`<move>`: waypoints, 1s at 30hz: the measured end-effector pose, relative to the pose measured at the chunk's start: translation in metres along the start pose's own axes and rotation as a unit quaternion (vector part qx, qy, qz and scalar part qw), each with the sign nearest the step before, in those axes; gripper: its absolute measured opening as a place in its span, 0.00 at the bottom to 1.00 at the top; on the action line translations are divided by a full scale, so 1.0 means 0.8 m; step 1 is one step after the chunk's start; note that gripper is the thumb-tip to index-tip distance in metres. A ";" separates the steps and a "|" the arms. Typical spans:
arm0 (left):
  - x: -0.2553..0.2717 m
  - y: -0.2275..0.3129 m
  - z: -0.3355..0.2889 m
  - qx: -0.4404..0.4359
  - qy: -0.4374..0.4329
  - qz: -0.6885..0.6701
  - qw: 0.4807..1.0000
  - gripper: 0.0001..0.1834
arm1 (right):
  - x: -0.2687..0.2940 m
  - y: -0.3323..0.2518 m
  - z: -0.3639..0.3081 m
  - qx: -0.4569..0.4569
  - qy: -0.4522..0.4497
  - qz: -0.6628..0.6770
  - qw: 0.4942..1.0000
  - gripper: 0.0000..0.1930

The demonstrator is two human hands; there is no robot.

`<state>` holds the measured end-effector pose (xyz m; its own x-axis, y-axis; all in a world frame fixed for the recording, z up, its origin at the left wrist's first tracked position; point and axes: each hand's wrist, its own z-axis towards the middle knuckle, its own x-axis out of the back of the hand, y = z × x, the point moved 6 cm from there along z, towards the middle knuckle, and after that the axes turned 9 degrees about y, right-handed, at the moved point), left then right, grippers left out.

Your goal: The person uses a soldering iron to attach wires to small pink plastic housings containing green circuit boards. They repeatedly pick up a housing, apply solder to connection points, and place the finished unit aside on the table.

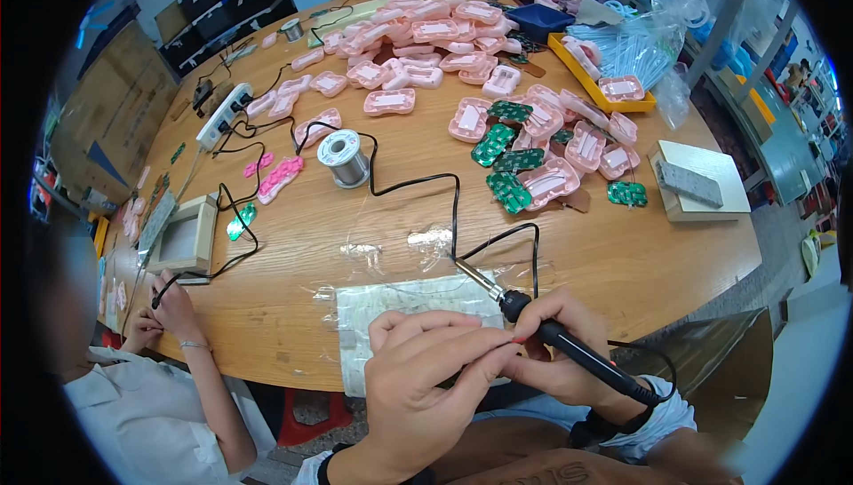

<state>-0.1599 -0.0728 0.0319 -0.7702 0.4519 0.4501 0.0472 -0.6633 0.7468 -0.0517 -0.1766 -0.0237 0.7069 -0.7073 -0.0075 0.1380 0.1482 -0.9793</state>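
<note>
My right hand (pixel 564 347) holds a soldering iron (pixel 577 347) with a black handle, its metal tip pointing away to the upper left above the table. The thumb and finger of this hand also meet the fingertips of my left hand (pixel 435 369), with a tiny bit of red showing there. My left hand is closed, fingers bent over; a small dark patch shows under its thumb, but what it grips is mostly hidden. Beneath both hands lies a whitish work mat (pixel 351 347) covered with clear film. A black cord (pixel 413 181) runs across the table near the iron's tip.
A solder wire spool (pixel 343 158) stands mid-table. Pink plastic shells (pixel 389 101) are heaped at the back, with green circuit boards (pixel 508 192) at right. A block on a pale box (pixel 697 185) sits far right. A co-worker's hand (pixel 175 303) works at left; another person sits opposite.
</note>
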 end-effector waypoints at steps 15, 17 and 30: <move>-0.018 -0.034 -0.029 0.197 0.052 -0.117 0.972 0.09 | 0.005 -0.012 0.006 0.097 0.100 0.025 0.990 0.19; -0.026 -0.050 -0.039 0.326 0.035 -0.226 0.917 0.08 | 0.004 -0.009 0.005 0.086 0.110 0.024 0.990 0.18; 0.018 -0.030 -0.043 0.057 -0.090 0.223 0.969 0.06 | 0.068 -0.005 -0.021 0.168 0.048 -0.121 0.977 0.24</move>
<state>-0.1937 -0.0709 0.0035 -0.5341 0.2394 0.8108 0.4277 -0.7508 0.5034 -0.0254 -0.2271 -0.0233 0.5594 -0.8086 0.1823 0.5251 0.1755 -0.8328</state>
